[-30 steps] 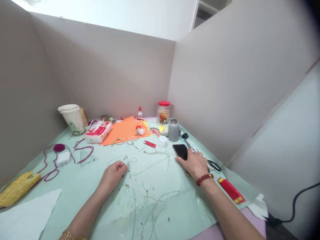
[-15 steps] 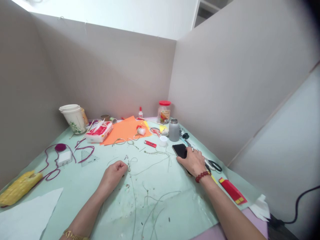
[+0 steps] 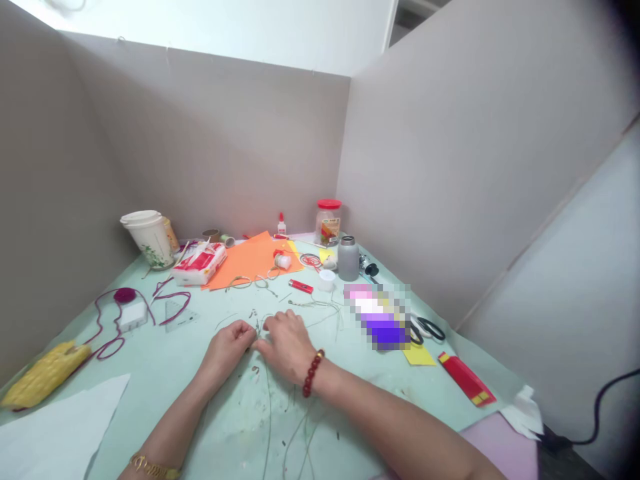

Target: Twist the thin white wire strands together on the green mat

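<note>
Near the middle of the table my left hand (image 3: 231,345) is closed in a pinch on a thin green cord (image 3: 268,407). A small knotted part shows at its fingertips, too fine to make out well. My right hand (image 3: 287,343), with a red bead bracelet at the wrist, has its thumb and index finger at that same cord, right beside the left fingertips. One cord end trails down toward the front edge. More loose cords (image 3: 320,303) lie beyond the hands. Right of them lies a phone (image 3: 377,320), its lit screen blurred into blocks.
Scissors (image 3: 431,328), a yellow paper (image 3: 419,355) and a red packet (image 3: 466,379) lie at right. Behind are a red lighter (image 3: 301,287), grey bottle (image 3: 349,260), orange paper (image 3: 240,260) and tissue pack (image 3: 200,263). Purple cord (image 3: 175,295) and yellow corn-like object (image 3: 47,375) lie left.
My right hand has let go of the phone and moved left to the cord beside my left hand. The phone's dark screen is now lit. My left hand has stayed put.
</note>
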`<move>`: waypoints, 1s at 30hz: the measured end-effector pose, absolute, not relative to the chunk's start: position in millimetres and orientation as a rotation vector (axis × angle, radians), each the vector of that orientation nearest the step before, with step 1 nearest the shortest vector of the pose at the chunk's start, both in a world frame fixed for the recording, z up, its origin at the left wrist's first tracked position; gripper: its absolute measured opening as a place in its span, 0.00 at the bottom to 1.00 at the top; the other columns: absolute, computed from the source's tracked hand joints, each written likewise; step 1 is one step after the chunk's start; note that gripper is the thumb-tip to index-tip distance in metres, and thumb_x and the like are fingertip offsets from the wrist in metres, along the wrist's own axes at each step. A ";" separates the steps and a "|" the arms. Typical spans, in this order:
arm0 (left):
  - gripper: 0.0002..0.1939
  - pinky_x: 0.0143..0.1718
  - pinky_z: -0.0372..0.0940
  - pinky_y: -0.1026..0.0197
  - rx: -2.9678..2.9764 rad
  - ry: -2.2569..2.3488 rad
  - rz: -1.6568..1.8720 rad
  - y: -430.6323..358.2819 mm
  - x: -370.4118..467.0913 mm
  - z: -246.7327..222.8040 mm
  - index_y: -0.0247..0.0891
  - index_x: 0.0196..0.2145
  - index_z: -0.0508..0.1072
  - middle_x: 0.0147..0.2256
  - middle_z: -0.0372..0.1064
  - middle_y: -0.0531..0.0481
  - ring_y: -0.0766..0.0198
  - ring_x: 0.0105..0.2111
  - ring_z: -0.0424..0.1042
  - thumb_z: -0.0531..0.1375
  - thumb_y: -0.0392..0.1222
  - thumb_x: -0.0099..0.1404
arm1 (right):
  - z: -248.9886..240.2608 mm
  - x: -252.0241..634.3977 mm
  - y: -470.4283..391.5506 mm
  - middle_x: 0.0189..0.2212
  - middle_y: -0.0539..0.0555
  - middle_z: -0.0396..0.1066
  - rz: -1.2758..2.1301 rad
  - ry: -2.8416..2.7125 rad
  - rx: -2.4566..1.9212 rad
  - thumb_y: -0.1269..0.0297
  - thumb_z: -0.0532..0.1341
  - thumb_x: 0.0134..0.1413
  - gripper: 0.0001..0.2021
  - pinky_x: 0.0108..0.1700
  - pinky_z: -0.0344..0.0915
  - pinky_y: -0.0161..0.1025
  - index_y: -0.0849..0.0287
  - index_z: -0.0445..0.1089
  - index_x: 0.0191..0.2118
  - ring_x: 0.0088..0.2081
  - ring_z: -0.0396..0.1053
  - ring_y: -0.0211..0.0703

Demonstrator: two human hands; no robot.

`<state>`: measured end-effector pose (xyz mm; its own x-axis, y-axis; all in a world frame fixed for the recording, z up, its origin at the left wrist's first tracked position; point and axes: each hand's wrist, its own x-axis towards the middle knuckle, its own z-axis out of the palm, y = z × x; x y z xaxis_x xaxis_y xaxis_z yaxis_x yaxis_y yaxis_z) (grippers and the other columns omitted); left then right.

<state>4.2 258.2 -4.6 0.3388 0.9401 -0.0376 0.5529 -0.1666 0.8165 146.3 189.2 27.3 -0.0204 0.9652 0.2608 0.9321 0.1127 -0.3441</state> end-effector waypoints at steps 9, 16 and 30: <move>0.13 0.26 0.53 0.67 1.753 1.266 0.631 261.4 5.3 -7.1 0.36 0.25 0.68 0.21 0.62 0.55 0.67 0.23 0.58 0.54 0.50 0.52 | 6.5 139.3 210.7 0.28 0.53 0.68 0.286 -1.907 -1.835 0.62 0.58 0.48 0.07 0.34 0.50 0.36 0.59 0.67 0.26 0.33 0.61 0.42; 0.13 0.25 0.53 0.67 1.775 1.278 0.668 259.7 4.5 -7.8 0.36 0.24 0.67 0.21 0.60 0.55 0.68 0.23 0.58 0.54 0.49 0.52 | 9.0 141.1 208.1 0.25 0.50 0.66 0.377 -1.805 -1.744 0.72 0.54 0.45 0.04 0.32 0.50 0.34 0.60 0.62 0.24 0.30 0.59 0.37; 0.11 0.23 0.50 0.68 1.817 1.323 0.627 254.6 6.0 1.2 0.36 0.24 0.66 0.19 0.58 0.57 0.69 0.22 0.55 0.53 0.47 0.53 | 30.4 141.1 200.0 0.16 0.43 0.54 1.080 -1.228 -1.545 0.67 0.53 0.45 0.03 0.22 0.50 0.29 0.58 0.57 0.25 0.19 0.51 0.31</move>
